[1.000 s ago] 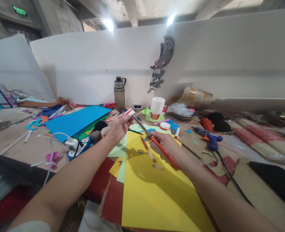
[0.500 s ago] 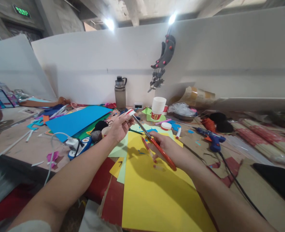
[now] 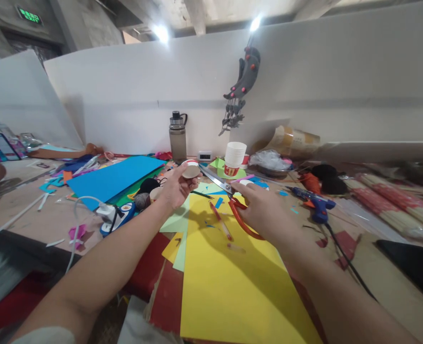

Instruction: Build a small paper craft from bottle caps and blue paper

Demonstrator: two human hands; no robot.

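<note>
My left hand [image 3: 180, 188] grips a cut-down paper cup piece [image 3: 190, 170], a shallow round with a red and white edge, its disc side turned toward me. In my right hand [image 3: 263, 203] are orange-handled scissors [image 3: 236, 203], my fingers through the loops. Their blades point up and left, the tips close beside the cup piece. Below both hands lies a large yellow sheet [image 3: 229, 286], with a red pen [image 3: 221, 220] and small blue scraps on it. A white lid-like round [image 3: 246, 182] is partly hidden behind my right hand.
A stack of paper cups [image 3: 235, 155] and a water bottle [image 3: 177, 138] stand at the back. Blue card [image 3: 120, 179] and a power strip [image 3: 118, 220] lie left. To the right are a glue gun [image 3: 317, 205] with its cord and bundled sticks [image 3: 390, 210]. A person's arm shows far left.
My left hand has turned the cup piece so its round face shows. The scissors have moved back from it and swung, their handles now opened wider.
</note>
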